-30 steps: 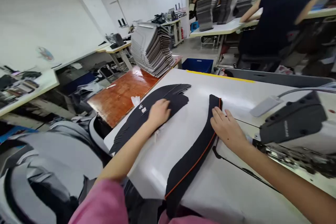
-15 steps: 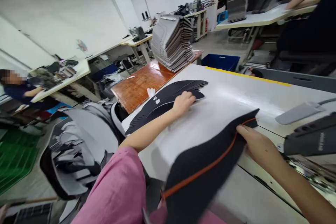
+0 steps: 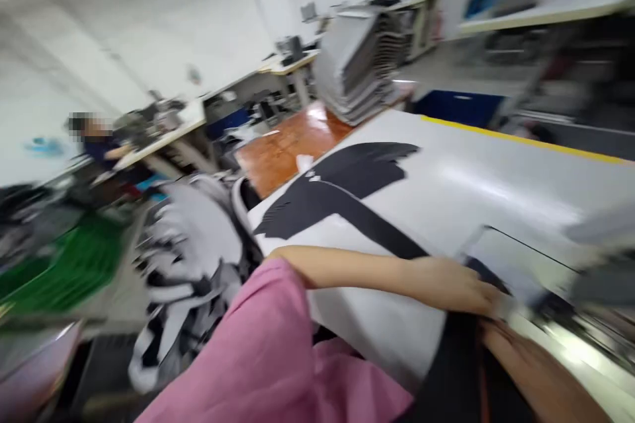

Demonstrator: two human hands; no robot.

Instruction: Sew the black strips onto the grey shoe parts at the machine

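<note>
My left hand point(image 3: 454, 285) is closed at the edge of the sewing area, its fingertips blurred and close to my right hand. A dark fabric piece point(image 3: 381, 225) runs from the pile under my left forearm and shows again beyond the hand, which appears to grip it. My right hand point(image 3: 503, 340), partly hidden below the left, holds a black fabric panel point(image 3: 456, 370) with a reddish-orange strip. That panel hangs over the near table edge. The fanned pile of dark pieces point(image 3: 307, 201) lies on the white table point(image 3: 476, 192), with small white scraps on top.
A blurred sewing machine point(image 3: 608, 291) stands at the right. Behind the table are a brown wooden table point(image 3: 282, 145), a stack of grey panels point(image 3: 352, 59) and a blue bin point(image 3: 459, 109). Cut pieces point(image 3: 203, 225) heap at the left, near a green crate point(image 3: 84, 254). A person point(image 3: 96, 139) sits farther back.
My left hand has moved from the pile rightward to my right hand, drawing a dark piece along. The orange-stripped panel has shifted down and right. The view has swung left.
</note>
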